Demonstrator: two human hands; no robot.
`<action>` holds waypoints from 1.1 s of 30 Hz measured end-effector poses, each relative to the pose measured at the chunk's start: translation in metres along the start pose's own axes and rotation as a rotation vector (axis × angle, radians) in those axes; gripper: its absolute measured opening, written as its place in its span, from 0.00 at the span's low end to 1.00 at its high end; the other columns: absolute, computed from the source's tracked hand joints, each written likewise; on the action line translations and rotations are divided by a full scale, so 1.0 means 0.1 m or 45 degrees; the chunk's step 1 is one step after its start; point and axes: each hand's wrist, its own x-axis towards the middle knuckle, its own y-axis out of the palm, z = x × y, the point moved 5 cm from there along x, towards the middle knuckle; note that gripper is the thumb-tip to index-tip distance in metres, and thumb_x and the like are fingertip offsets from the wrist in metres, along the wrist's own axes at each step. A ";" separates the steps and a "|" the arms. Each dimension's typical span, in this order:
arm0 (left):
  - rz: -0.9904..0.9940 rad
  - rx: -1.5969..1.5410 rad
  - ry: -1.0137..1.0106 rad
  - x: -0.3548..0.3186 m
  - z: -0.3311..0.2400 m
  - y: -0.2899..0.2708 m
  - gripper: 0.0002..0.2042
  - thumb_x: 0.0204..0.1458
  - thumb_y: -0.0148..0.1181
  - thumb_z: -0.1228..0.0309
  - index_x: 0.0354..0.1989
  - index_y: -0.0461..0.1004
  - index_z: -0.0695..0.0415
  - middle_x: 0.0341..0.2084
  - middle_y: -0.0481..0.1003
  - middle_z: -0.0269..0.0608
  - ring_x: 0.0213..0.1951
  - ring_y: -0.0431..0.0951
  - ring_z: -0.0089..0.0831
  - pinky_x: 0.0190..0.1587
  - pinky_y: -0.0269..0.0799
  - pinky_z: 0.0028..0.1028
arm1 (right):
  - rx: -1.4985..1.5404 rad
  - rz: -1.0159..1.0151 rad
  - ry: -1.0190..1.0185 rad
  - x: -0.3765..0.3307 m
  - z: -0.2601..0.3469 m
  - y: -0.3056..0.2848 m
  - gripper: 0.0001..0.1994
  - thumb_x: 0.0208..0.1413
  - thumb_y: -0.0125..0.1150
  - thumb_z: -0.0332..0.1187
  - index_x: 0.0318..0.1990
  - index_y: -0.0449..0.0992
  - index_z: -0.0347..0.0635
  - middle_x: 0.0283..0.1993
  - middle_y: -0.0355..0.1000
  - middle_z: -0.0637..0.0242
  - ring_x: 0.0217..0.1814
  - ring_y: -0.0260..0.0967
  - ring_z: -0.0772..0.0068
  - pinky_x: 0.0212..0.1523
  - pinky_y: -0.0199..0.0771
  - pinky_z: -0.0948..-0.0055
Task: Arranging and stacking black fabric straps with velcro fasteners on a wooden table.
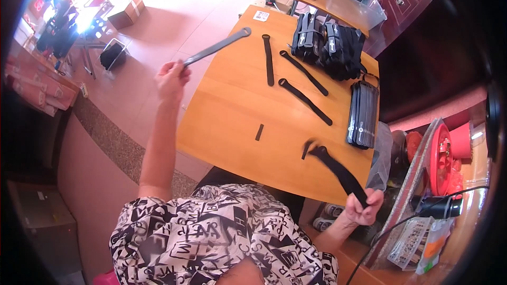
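The step in hand seems to be sorting or readying straps one by one. The left hand (172, 80), out past the counter's (227, 121) left edge, pinches the near end of a grey strap (216, 46), its ringed end pointing far and right. The right hand (364, 208), at the near right corner, has its fingers closed on the near end of a black strap (340, 171); a dark curl at the far end is blurred (I cannot tell whether it belongs to that strap).

Three loose straps lie apart farther back: an upright one (268, 60), a slanting one (304, 73) and a nearer slanting one (306, 102). A short dark strip (259, 132) lies nearer. The next move probably calls for steadying both ringed ends and choosing a bare spot.

As for writing, the packaged stack (362, 116) at right and the strapped bundles (327, 42) at far right bear small pale marks; the white label (261, 16) at the far left corner is too small to read. Bold letters cover the shirt (227, 232).
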 end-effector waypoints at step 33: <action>1.125 0.671 -0.293 -1.45 0.71 0.91 0.13 0.55 0.57 0.73 0.48 0.72 0.65 0.35 0.77 0.40 0.39 0.76 0.24 0.42 0.71 0.21 | -0.573 -1.033 0.490 0.19 -1.07 -0.37 0.04 0.55 0.55 0.23 0.35 0.73 0.30 0.22 0.69 0.63 0.16 0.61 0.81 0.18 0.68 0.78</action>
